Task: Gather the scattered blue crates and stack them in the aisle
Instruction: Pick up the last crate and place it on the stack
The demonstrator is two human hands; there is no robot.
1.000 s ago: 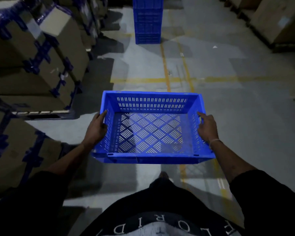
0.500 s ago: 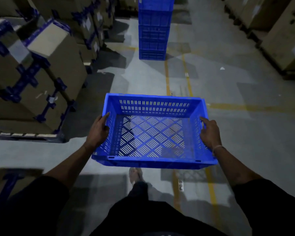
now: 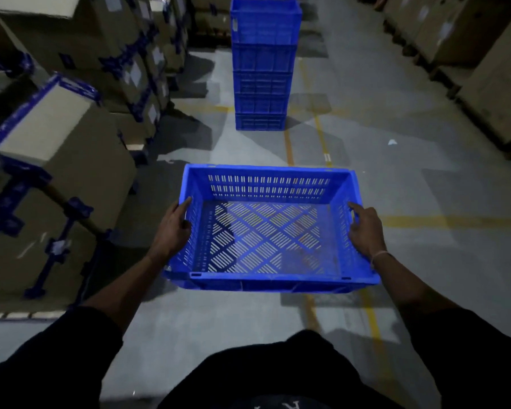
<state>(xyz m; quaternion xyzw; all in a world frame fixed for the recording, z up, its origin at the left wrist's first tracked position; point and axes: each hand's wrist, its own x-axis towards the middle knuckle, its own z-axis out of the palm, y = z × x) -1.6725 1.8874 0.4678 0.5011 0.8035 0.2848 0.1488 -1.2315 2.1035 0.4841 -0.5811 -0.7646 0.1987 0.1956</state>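
Left hand (image 3: pixel 171 228) and right hand (image 3: pixel 365 231) grip the blue crate (image 3: pixel 266 278) by its side walls — crate stack (image 3: pixel 263 66) stands well beyond the grip.

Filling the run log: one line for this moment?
carry | left hand and right hand grip empty blue crate | crate stack ahead in aisle | not yet stacked

The stack (image 3: pixel 263 66) top is cut off by the upper edge. The fingers of each hand (image 3: pixel 171 231) (image 3: pixel 365 231) hide behind the crate (image 3: pixel 266 281) walls.
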